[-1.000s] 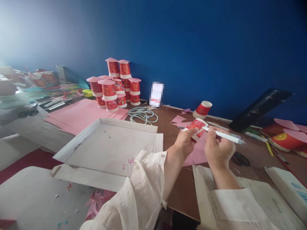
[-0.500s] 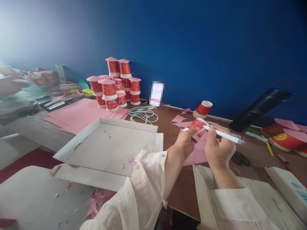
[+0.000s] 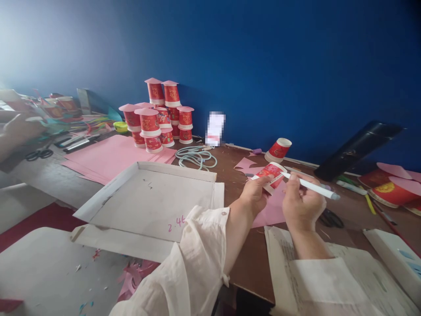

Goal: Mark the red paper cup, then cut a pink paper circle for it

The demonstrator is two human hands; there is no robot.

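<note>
My left hand (image 3: 255,195) is closed around a red and white paper cup (image 3: 268,171), which lies tilted on its side in my grip. In my right hand (image 3: 302,204) is a white marker pen (image 3: 312,186), held like a writing tool with its tip pointing left at the cup's edge. Whether the tip touches the cup I cannot tell. Below the cup lies pink paper (image 3: 271,210). Behind it another red paper cup (image 3: 278,150) stands upside down or upright on a white-rimmed base. Scissors (image 3: 332,218) sit partly hidden behind my right hand.
Stacked red cups with pink paper discs (image 3: 150,123) stand by the blue wall. Nearby are pink sheets (image 3: 112,158), a coiled cable (image 3: 197,158), an open cardboard lid (image 3: 158,197), a black case (image 3: 358,149) and printed papers (image 3: 358,263). Another person's hand (image 3: 23,129) is at far left.
My right hand and the marker have shifted slightly right, away from the cup. My left hand stays in place with the cup. The other person's hand at far left has moved.
</note>
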